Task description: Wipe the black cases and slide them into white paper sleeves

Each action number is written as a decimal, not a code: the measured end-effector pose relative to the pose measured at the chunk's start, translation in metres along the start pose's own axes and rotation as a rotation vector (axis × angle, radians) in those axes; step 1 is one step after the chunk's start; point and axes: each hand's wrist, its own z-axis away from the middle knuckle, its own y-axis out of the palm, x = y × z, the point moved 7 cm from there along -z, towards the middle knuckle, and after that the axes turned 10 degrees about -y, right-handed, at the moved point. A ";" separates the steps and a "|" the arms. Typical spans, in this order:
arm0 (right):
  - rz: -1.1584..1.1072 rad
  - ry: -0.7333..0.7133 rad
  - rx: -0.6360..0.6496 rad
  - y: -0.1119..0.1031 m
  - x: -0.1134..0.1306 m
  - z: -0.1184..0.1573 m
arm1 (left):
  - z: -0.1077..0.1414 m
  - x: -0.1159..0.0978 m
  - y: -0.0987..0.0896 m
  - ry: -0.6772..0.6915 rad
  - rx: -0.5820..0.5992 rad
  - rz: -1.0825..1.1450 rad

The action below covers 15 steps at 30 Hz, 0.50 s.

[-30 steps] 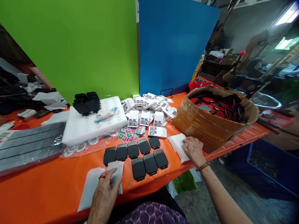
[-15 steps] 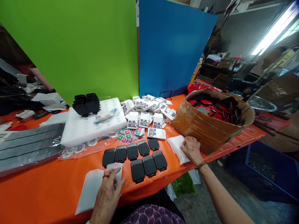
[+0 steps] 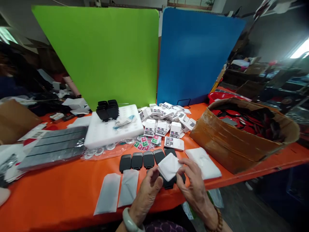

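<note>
Hands (image 3: 169, 185) pinch white pouch (image 3: 169, 166).

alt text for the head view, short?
Both hands, left and right, hold a white pouch above black pads on an orange table. Flat pouches lie left, a cardboard box right.

I see bright, even light over orange table (image 3: 60, 190), colours saturated; shadows soft and short. Window glare burns out far right of table (image 3: 300, 50). Strong wide-angle bend: green board (image 3: 101, 54) behind table leans, corners dark. Clutter right of table smeared, blurred; hands near table's front edge slightly soft
</note>
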 end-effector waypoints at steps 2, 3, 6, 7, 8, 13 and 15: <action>-0.082 -0.020 0.019 0.018 0.021 0.006 | 0.002 -0.005 -0.001 0.024 -0.025 -0.026; -0.121 -0.025 0.035 0.026 0.028 0.008 | 0.004 -0.005 -0.006 0.022 -0.071 -0.053; -0.261 -0.006 0.138 0.046 0.042 0.014 | 0.009 -0.004 -0.026 0.021 -0.222 -0.131; -0.323 0.024 0.180 0.051 0.042 0.014 | 0.011 -0.004 -0.031 0.030 -0.235 -0.145; -0.389 0.072 0.214 0.055 0.040 0.013 | 0.013 -0.004 -0.034 0.043 -0.227 -0.155; -0.724 0.385 0.327 0.071 0.018 0.002 | 0.023 -0.010 -0.035 0.051 -0.094 -0.139; -0.892 0.511 0.434 0.085 0.016 0.003 | 0.026 -0.011 -0.036 0.016 -0.091 -0.097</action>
